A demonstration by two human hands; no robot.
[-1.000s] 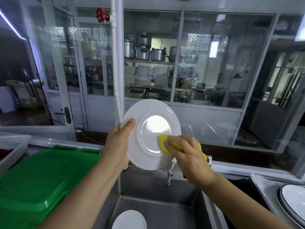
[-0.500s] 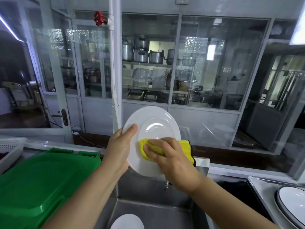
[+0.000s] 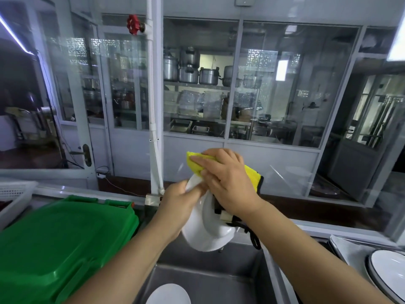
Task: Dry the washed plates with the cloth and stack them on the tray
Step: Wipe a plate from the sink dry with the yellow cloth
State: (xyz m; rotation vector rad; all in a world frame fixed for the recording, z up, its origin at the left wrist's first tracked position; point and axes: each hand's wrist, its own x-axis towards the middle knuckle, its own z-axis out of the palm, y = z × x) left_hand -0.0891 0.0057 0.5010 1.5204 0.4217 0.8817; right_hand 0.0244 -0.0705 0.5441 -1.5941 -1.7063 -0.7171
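**Legible text: none found**

We checked every surface in the head view for writing and could read nothing. The glass panels in the upper half of the frame carry only a pale lattice pattern, not characters. The small white tag on the cloth (image 3: 225,160), near centre frame, is too small for us to read.

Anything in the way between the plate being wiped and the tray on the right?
Nothing visible. The left hand holds the plate over the sink while the right hand presses the yellow cloth on it; the path rightward to the tray looks clear.
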